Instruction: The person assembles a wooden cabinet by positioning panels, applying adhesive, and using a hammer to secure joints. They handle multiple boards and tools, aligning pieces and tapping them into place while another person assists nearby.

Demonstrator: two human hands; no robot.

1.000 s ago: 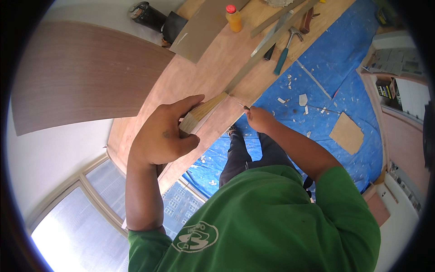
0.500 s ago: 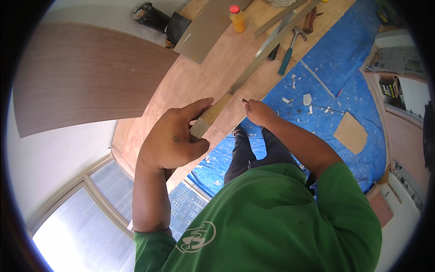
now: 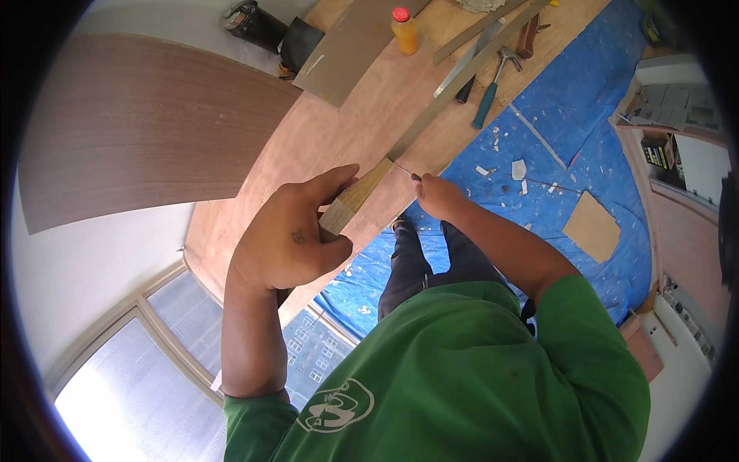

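Note:
A long narrow wooden strip [image 3: 368, 185] runs slantwise over the plywood work surface [image 3: 308, 142]. Its near part looks paler and yellower than the grey-brown far part. My left hand [image 3: 289, 235] grips the near end, with thumb and index finger on either side; the other fingers are hidden beneath. Closed around the dark handle of a thin-bladed hand tool [image 3: 416, 177] is my right hand [image 3: 439, 199], at the near edge of the surface. The tool's slim tip meets the strip where its colour changes. Its exact kind is too small to tell.
Farther along lie a claw hammer [image 3: 488, 98], a metal straightedge [image 3: 467, 60] and a wooden hand plane [image 3: 529, 36]. An orange drink bottle [image 3: 404, 35] stands beside a brown board [image 3: 327, 71]. A large wood panel [image 3: 146, 127] is at left. Scraps litter the blue floor sheet [image 3: 539, 146].
My right hand has drawn the tool slightly toward me, and more of its thin blade shows. My left hand keeps its grip on the strip. The whole view has shifted a little.

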